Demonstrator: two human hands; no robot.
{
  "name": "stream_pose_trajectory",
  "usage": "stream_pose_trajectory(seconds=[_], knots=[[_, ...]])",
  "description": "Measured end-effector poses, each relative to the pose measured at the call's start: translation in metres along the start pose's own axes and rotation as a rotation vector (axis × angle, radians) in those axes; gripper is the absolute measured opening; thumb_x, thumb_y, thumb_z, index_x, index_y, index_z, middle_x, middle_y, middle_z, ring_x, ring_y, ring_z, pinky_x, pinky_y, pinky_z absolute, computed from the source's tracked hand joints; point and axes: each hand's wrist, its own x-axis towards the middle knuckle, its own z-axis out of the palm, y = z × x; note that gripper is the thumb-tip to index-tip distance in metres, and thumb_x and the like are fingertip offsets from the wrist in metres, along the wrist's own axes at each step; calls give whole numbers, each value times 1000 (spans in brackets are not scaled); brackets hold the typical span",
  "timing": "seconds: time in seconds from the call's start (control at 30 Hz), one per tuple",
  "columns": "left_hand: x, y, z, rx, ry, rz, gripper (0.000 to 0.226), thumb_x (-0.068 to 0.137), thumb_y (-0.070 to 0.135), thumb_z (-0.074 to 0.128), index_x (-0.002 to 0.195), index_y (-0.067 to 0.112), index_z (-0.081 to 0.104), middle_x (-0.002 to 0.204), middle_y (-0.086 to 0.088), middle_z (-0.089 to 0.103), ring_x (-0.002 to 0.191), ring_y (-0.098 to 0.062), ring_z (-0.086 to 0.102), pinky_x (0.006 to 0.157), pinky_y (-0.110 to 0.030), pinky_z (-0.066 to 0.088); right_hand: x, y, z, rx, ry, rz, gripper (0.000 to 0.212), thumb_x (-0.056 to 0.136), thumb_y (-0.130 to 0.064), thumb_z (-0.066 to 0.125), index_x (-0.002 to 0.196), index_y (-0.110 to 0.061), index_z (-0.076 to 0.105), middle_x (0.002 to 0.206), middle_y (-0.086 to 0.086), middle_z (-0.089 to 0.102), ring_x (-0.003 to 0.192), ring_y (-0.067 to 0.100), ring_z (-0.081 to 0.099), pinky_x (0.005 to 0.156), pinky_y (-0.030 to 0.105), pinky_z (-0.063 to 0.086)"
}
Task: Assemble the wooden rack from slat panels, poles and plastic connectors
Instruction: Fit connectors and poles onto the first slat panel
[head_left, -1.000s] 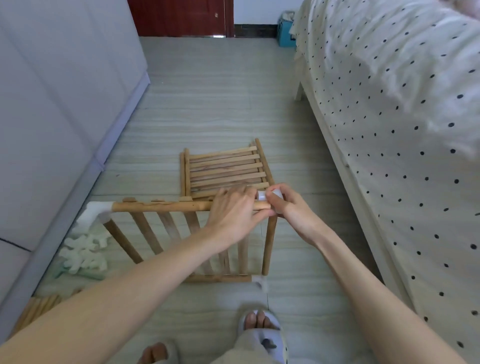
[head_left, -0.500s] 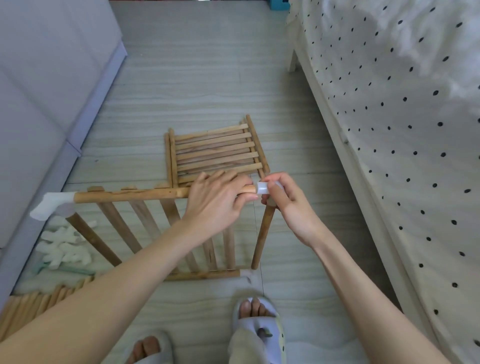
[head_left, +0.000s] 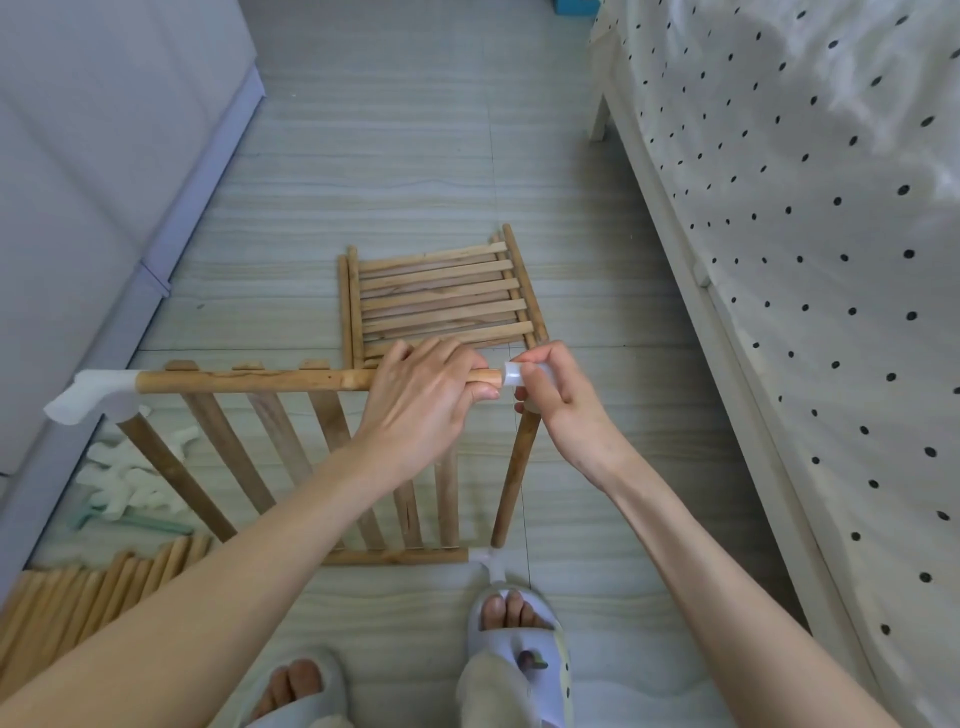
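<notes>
Our left hand (head_left: 423, 402) grips the round wooden pole (head_left: 249, 380); our right hand (head_left: 558, 395) pinches the translucent plastic connector (head_left: 511, 375) at its end.

Floor (head_left: 415, 156): pale grey-beige tiles with streaked wood-grain bands, grout lines visible. Bed (head_left: 810, 218) fills the 3 o'clock side: white polka-dot sheet (head_left: 857, 364) hanging over a cream frame, one leg (head_left: 600, 122) at 1 o'clock. Grey-lilac cabinet (head_left: 93, 156) along 9 to 11 o'clock. Soft, even daylight.
</notes>
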Motion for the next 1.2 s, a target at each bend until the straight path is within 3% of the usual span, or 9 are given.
stream_pose_trajectory(seconds=[0.23, 0.33, 0.4, 0.5, 0.7, 0.8, 0.93, 1.1, 1.2], knots=[[-4, -1, -3, 3, 1, -10, 25, 88, 35, 58, 99, 14, 66, 95, -1, 66, 90, -22, 58, 72, -29, 26, 1, -1, 0, -43, -53, -29, 17, 100, -16, 38, 87, -24, 46, 85, 7, 46, 80, 21, 45, 74, 38, 44], [-1, 0, -8, -8, 39, -15, 25, 89, 35, 57, 100, 14, 66, 96, -1, 66, 92, -23, 56, 72, -31, 28, 3, -5, -2, -47, -61, -71, 14, 100, -18, 40, 89, -24, 47, 88, 3, 49, 84, 16, 47, 82, 36, 45], [4, 2, -15, -19, 86, -23, 27, 88, 36, 57, 102, 14, 65, 98, -1, 66, 94, -23, 54, 74, -32, 31, 5, -11, -5, -59, -41, -156, 7, 96, -23, 42, 92, -21, 47, 89, -3, 51, 85, 7, 48, 84, 26, 43], [7, 7, -21, -38, 35, -15, 32, 90, 42, 51, 111, 19, 61, 109, 5, 61, 105, -17, 46, 81, -30, 28, -2, -9, -12, -117, -57, -213, 9, 94, -21, 40, 99, -15, 46, 87, -9, 48, 77, -5, 44, 75, 9, 36], [-1, 10, -18, 22, -144, 113, 37, 95, 46, 38, 119, 22, 54, 114, 7, 51, 112, -14, 39, 85, -27, 25, -30, 0, -15, -140, -63, -133, 6, 96, -8, 48, 102, -10, 48, 73, -9, 48, 53, -4, 44, 55, 9, 34], [-1, 8, -24, -9, -198, 126, 34, 95, 47, 38, 114, 25, 55, 104, 12, 49, 110, -10, 45, 85, -26, 25, -30, -4, -22, -195, -108, -67, 7, 97, -18, 48, 93, -20, 54, 71, 3, 52, 58, 3, 40, 56, 13, 30], [1, 7, -28, -74, -309, 97, 25, 95, 42, 45, 110, 26, 58, 100, 11, 54, 104, -13, 51, 84, -26, 28, -33, -7, -23, -192, -139, 16, 15, 99, -22, 42, 87, -17, 51, 63, -9, 37, 52, -3, 38, 54, 10, 31], [-4, 10, -33, -136, -403, 52, 39, 88, 58, 42, 98, 24, 58, 88, 11, 49, 92, -11, 44, 82, -27, 29, -39, -2, -15, -134, -157, 34, 16, 99, -23, 41, 85, -21, 48, 70, -5, 41, 62, 2, 37, 59, 13, 32], [-9, 12, -34, -160, -405, -15, 34, 86, 60, 43, 88, 28, 55, 78, 16, 45, 89, -9, 41, 86, -28, 28, -46, 3, -11, -130, -178, 29, 16, 99, -26, 39, 86, -20, 46, 75, 2, 43, 69, 9, 38, 63, 19, 32]])
